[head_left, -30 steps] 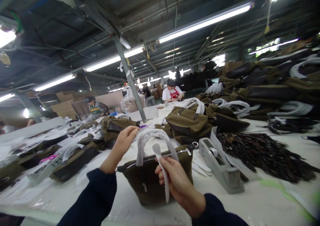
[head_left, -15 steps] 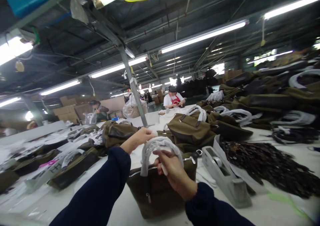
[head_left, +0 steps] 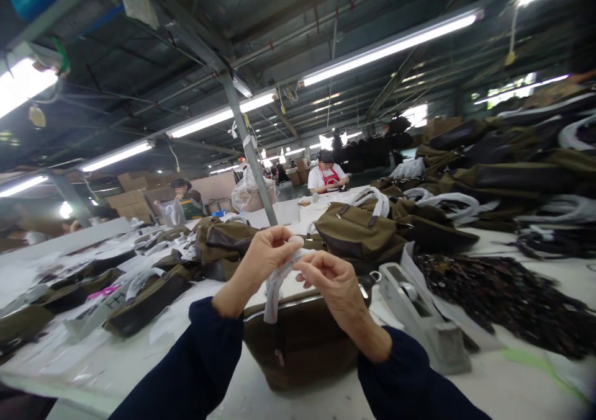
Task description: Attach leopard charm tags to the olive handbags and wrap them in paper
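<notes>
An olive-green handbag [head_left: 302,345] stands upright on the white table before me, its zip along the top edge and a dark pull tab on the front. White wrapping [head_left: 271,302] covers its raised handle. Over the top of that handle, my left hand [head_left: 261,262] pinches a small white end of the wrapping between thumb and fingers. Close beside it, my right hand [head_left: 338,283] has thumb and forefinger pressed together at the handle. What lies between those right fingertips is too small to make out. Both hands partly hide the handle.
A grey tape dispenser [head_left: 437,339] sits right of the bag, beside a heap of dark straps [head_left: 503,299]. Another olive bag [head_left: 358,231] stands behind. More bags [head_left: 521,187] pile up at right, others [head_left: 149,299] at left. A person in a red apron [head_left: 328,175] sits across the table.
My right hand has risen from inside the handle loop to its top, close to my left hand. My left hand has turned, and its thumb now shows on the white end.
</notes>
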### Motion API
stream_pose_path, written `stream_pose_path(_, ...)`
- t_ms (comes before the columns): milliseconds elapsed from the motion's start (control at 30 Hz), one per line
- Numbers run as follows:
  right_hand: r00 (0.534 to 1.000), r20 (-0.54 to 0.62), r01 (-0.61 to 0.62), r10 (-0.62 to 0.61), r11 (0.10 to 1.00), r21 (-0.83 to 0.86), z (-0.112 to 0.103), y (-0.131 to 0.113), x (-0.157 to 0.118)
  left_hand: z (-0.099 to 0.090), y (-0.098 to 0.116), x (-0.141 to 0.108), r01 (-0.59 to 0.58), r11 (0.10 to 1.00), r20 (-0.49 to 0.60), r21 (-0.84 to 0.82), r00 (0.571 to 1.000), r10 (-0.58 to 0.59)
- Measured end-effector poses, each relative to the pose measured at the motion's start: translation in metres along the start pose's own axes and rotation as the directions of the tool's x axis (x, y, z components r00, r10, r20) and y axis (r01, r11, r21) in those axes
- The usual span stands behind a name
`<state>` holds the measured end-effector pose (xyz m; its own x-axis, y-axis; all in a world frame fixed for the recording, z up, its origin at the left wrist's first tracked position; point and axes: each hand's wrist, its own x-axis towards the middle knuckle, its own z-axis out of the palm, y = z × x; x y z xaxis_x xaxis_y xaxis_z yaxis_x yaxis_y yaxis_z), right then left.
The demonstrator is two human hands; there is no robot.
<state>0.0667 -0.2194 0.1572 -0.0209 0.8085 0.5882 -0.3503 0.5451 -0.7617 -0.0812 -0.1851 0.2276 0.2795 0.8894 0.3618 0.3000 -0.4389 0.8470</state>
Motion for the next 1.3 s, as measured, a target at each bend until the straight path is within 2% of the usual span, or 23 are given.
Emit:
stream_pose_path(100, 0.997, 0.078, -0.039, 0.024, 0.980, 0.193, -0.003, 0.002, 0.003, -0.003, 0.001, -0.010, 0.041, 0.991, 0.032, -0.127, 0.999, -0.037)
stream_pose_path(200, 0.994, 0.107, -0.044, 0.016, 0.963, 0.266, -0.006, 0.003, 0.001, -0.007, 0.001, -0.013, 0.047, 0.986, 0.082, -0.159, 0.996, -0.034)
stream_pose_path(300, 0.998, 0.038, -0.055, 0.049, 0.983, 0.174, -0.007, 0.001, 0.001, -0.007, 0.003, -0.014, 0.054, 0.990, 0.119, -0.132, 0.992, -0.038)
stream_pose_path(400, 0.997, -0.022, -0.080, 0.080, 0.996, 0.041, -0.007, 0.000, 0.001, -0.004, 0.006, -0.016, 0.057, 0.993, 0.110, -0.102, 0.993, -0.046)
stream_pose_path(567, 0.979, -0.162, -0.125, 0.122, 0.992, -0.011, -0.006, 0.000, -0.002, 0.002, 0.011, -0.020, 0.073, 0.993, 0.079, -0.094, 0.995, -0.066)
stream_pose_path(700, 0.967, -0.233, -0.116, 0.103, 0.992, -0.041, -0.006, 0.003, -0.003, 0.004, 0.010, -0.022, 0.070, 0.993, 0.068, -0.095, 0.996, -0.064)
stream_pose_path(1000, 0.966, -0.249, -0.097, 0.072, 0.991, -0.089, -0.001, 0.009, -0.001, 0.007, 0.006, -0.024, 0.035, 0.999, 0.051, -0.038, 0.998, -0.033)
stream_pose_path(1167, 0.966, -0.252, -0.092, 0.059, 0.988, -0.122, 0.002, 0.015, -0.002, 0.005, 0.005, -0.025, 0.103, 0.989, 0.060, -0.106, 0.993, -0.097)
stream_pose_path(1300, 0.972, -0.228, -0.081, 0.053, 0.991, -0.111, 0.003, 0.019, 0.000, 0.000, 0.005, -0.023, 0.136, 0.980, 0.120, -0.148, 0.986, -0.119)
